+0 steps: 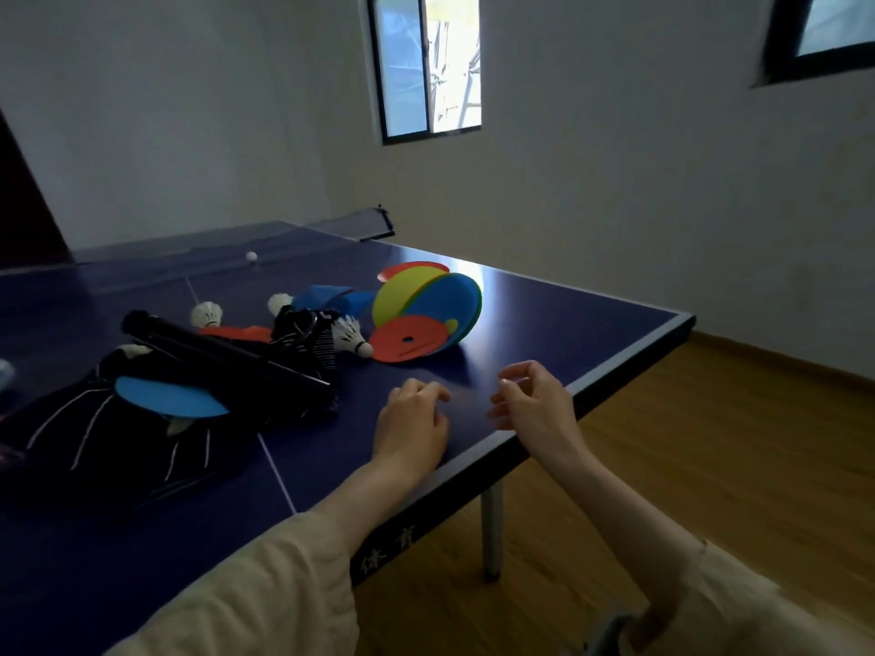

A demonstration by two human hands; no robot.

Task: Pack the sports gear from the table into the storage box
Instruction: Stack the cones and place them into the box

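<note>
Sports gear lies scattered on the blue table-tennis table (568, 319). A pile of coloured flat discs (426, 310) in red, yellow, blue and green leans near the right side. White shuttlecocks (352, 338) lie beside a black striped pouch (303, 333). A black tube (213, 352) rests across a dark bag (118, 442), with a blue disc (170, 395) on top. My left hand (412, 428) hovers over the table edge with loosely curled fingers, holding nothing. My right hand (535, 400) floats beside it, fingers loosely curled, empty. No storage box is in view.
A white ball (251, 256) sits near the net (350, 224) at the far end. The table's right edge and a metal leg (492, 527) stand over a wooden floor (710, 466). White walls with two windows surround the room.
</note>
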